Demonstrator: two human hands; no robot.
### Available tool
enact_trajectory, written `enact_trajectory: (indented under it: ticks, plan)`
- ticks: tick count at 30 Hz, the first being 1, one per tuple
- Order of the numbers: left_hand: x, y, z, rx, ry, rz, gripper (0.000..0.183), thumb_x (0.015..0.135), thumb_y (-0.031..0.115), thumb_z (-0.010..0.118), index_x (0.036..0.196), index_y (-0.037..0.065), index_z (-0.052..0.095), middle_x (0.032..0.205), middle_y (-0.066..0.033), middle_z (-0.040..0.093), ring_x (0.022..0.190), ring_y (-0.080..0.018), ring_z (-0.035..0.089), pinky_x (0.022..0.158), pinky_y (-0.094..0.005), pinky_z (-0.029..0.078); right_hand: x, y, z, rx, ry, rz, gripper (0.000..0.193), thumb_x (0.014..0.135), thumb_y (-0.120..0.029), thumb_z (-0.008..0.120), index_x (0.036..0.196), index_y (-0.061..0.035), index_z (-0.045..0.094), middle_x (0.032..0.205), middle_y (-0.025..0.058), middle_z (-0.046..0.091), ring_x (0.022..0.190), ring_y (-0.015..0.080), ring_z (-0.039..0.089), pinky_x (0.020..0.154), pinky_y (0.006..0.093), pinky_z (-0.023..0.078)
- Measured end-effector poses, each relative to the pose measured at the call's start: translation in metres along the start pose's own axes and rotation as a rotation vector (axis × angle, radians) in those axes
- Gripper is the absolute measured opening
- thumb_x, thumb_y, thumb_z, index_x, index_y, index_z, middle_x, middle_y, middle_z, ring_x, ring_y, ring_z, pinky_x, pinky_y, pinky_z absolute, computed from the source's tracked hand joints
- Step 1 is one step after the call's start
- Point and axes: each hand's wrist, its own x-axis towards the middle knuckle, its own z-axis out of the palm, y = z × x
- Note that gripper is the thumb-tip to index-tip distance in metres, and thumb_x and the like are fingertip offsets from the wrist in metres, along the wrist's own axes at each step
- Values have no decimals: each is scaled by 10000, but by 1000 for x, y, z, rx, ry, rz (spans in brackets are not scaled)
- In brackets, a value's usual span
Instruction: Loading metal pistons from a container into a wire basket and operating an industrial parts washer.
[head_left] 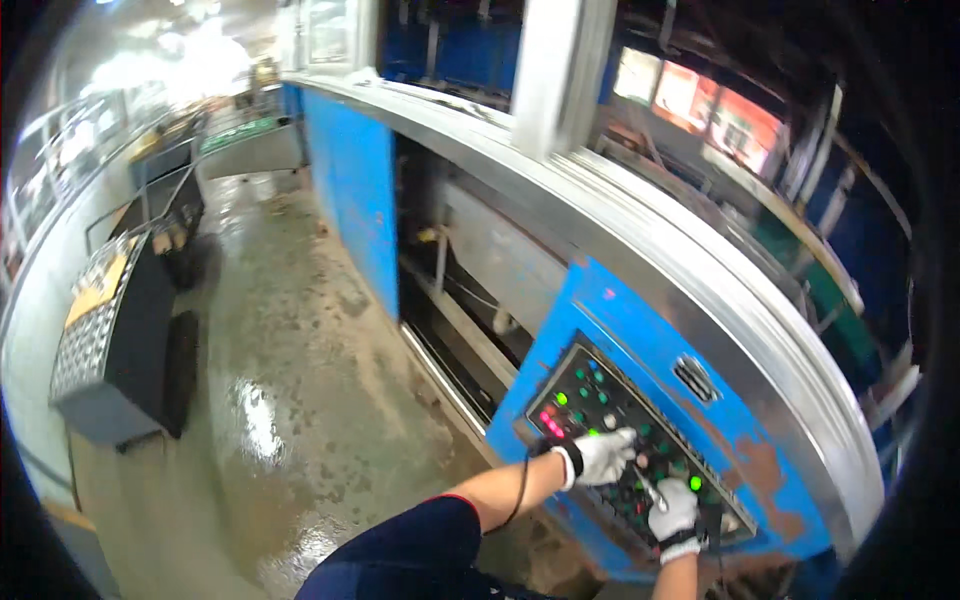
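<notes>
Both of my hands wear white gloves and are over a dark control panel (pixel 650 412) set in a blue metal cabinet door. My left hand (pixel 603 458) reaches across the middle of the panel, fingers stretched out over its buttons. Lower and to the right, my right hand (pixel 675 512) is curled closed by the panel's lower edge. A slender greyish piece (pixel 648 487) sticks out from it toward the left hand; blur hides what it is. Lit green lights (pixel 696 483) and a row of red indicators (pixel 551 424) glow among several knobs. A dark cord hangs beside my left wrist.
A rusty-edged blue cabinet has a metal handle (pixel 695 379) right of the panel. Left of it, an opening shows machine parts (pixel 490 240). A wet concrete floor (pixel 300 400) runs along the machine. A dark wheeled cart (pixel 120 380) stands at left. Metal framing (pixel 680 240) curves above.
</notes>
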Motion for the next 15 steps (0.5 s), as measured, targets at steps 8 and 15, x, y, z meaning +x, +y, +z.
enact_trajectory:
  ticks: [8, 15]
  plan:
    - [-37, 8, -16, 327, 60, 44, 300, 856, 380, 672, 961, 107, 607, 629, 33, 479, 493, -106, 459, 442, -264, 355, 5, -21, -33, -32, -294, 86, 85, 704, -144, 626, 755, -93, 671, 798, 157, 646, 779, 371, 635, 682, 448, 518]
    - [-152, -28, -139, 663, 589, 43, 504, 823, 518, 661, 997, 48, 608, 774, -69, 578, 684, -184, 564, 600, -342, 472, 26, -57, -253, 327, 235, 59, 312, 904, -114, 565, 1202, -22, 576, 1172, 156, 626, 1045, 206, 607, 924, 303, 461]
